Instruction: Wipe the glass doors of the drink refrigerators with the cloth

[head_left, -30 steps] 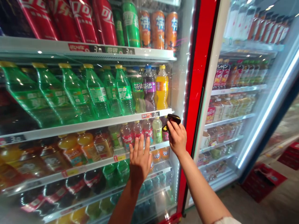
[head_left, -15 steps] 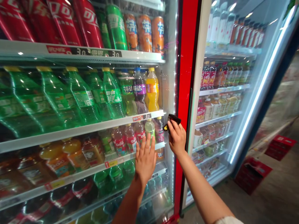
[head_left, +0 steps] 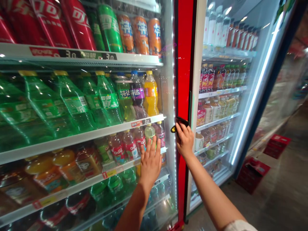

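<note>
Before me is a glass-fronted drinks fridge with a red frame (head_left: 184,70). My left hand (head_left: 151,158) is flat with its fingers spread, against or just in front of the glass door, over the small bottles (head_left: 130,144) on a lower shelf. My right hand (head_left: 185,138) curls its fingers round a small black object with a yellow patch (head_left: 182,122) at the red frame. Its kind is not clear, as the fingers cover part of it. Green soda bottles (head_left: 74,99) stand behind the glass to the left of both hands.
Red cans (head_left: 77,22) and orange cans (head_left: 141,35) fill the upper shelf. On the right a second lit fridge (head_left: 221,91) holds bottled drinks. Two red boxes (head_left: 252,173) (head_left: 276,146) sit on the floor beyond it.
The fridge has shifted left in my view. My right hand with the black object has moved slightly right, from the glass edge onto the red frame. My left hand stays flat and spread.
</note>
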`<action>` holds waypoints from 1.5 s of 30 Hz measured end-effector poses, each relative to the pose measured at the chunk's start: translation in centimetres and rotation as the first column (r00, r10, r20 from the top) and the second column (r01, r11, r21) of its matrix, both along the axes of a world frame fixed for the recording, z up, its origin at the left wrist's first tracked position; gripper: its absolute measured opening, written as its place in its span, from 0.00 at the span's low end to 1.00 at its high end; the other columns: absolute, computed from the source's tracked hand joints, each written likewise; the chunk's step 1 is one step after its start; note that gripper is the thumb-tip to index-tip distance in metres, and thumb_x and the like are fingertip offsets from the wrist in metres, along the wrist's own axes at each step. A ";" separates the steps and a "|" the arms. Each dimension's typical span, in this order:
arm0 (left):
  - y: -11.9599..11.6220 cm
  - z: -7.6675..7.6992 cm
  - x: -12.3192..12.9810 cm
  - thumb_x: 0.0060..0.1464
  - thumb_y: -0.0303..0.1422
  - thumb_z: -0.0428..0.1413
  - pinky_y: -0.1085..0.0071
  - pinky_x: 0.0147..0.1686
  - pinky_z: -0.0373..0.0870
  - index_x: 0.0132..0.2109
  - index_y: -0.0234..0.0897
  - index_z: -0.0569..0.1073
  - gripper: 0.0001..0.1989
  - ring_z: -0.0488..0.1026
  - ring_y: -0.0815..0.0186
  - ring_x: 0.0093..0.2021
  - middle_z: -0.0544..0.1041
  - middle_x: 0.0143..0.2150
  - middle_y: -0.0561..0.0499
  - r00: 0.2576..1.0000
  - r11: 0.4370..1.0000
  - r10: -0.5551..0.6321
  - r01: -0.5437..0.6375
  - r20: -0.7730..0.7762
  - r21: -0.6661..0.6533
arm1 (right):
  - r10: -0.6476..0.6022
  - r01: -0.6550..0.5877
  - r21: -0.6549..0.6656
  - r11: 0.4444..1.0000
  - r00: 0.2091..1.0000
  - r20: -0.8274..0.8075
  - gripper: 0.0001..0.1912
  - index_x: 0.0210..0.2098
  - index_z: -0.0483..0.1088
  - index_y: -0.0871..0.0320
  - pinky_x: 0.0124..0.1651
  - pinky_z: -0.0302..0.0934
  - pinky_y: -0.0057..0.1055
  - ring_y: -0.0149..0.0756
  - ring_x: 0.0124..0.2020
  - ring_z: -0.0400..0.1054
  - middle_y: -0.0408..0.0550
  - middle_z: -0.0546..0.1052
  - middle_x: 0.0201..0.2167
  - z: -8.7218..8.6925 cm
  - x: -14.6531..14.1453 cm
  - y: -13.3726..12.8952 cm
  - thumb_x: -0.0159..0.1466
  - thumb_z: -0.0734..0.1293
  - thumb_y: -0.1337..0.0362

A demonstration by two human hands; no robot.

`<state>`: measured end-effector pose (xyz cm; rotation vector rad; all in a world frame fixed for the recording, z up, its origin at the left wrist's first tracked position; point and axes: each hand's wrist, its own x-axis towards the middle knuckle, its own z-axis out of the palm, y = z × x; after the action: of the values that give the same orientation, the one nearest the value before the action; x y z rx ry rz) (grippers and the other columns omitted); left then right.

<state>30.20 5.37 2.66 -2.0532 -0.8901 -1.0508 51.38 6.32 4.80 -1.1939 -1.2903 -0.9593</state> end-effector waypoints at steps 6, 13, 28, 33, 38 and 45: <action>0.5 -0.2 0.0 0.66 0.32 0.53 0.46 0.73 0.48 0.77 0.37 0.39 0.41 0.45 0.52 0.77 0.51 0.77 0.41 1.000 1.000 -0.020 0.020 -0.001 0.005 | 0.064 -0.058 0.074 0.996 0.995 -0.073 0.40 0.73 0.55 0.49 0.63 0.61 0.51 0.49 0.64 0.63 0.55 0.67 0.67 0.3 1.3 0.9 0.63 0.57 0.75; 0.1 0.6 1.5 0.65 0.33 0.54 0.46 0.74 0.46 0.77 0.38 0.40 0.42 0.45 0.52 0.77 0.50 0.77 0.42 0.998 0.998 -0.056 0.056 0.001 -0.026 | 0.072 -0.071 0.031 0.997 0.997 -0.037 0.41 0.74 0.52 0.49 0.65 0.60 0.51 0.49 0.67 0.60 0.54 0.64 0.70 1.8 1.4 1.0 0.63 0.58 0.75; 0.4 3.3 1.6 0.62 0.28 0.56 0.43 0.73 0.47 0.77 0.39 0.37 0.47 0.44 0.50 0.77 0.49 0.78 0.41 0.996 0.995 -0.094 0.094 -0.001 0.014 | 0.117 -0.115 0.063 0.991 0.993 -0.021 0.34 0.72 0.56 0.52 0.68 0.57 0.50 0.47 0.68 0.59 0.55 0.63 0.70 7.3 1.6 1.1 0.67 0.58 0.71; 0.4 3.8 1.0 0.62 0.29 0.57 0.41 0.73 0.47 0.77 0.39 0.37 0.47 0.42 0.48 0.78 0.47 0.78 0.42 0.995 0.994 -0.099 0.097 0.030 0.039 | 0.096 -0.096 0.032 0.995 0.995 0.012 0.28 0.71 0.59 0.53 0.66 0.59 0.50 0.48 0.65 0.63 0.58 0.68 0.66 3.2 1.0 0.6 0.72 0.60 0.63; 0.1 4.4 0.9 0.62 0.29 0.56 0.42 0.73 0.50 0.77 0.38 0.40 0.45 0.42 0.48 0.78 0.47 0.78 0.41 0.993 0.994 -0.105 0.103 0.053 0.046 | 0.140 -0.134 0.155 0.979 0.990 -0.028 0.25 0.68 0.63 0.54 0.66 0.60 0.48 0.47 0.65 0.63 0.58 0.68 0.66 8.9 1.5 1.7 0.73 0.59 0.63; -0.6 4.7 0.6 0.62 0.30 0.57 0.44 0.73 0.50 0.77 0.39 0.40 0.45 0.41 0.49 0.78 0.46 0.78 0.41 0.991 0.993 -0.116 0.113 0.062 0.046 | 0.150 -0.166 0.070 0.984 0.970 0.193 0.23 0.66 0.67 0.51 0.67 0.60 0.51 0.47 0.66 0.63 0.54 0.74 0.61 7.3 1.2 1.3 0.72 0.63 0.62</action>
<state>30.79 4.73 7.31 -2.0658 -0.7829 -1.1939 52.63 7.60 12.07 -0.9368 -1.4544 -1.0172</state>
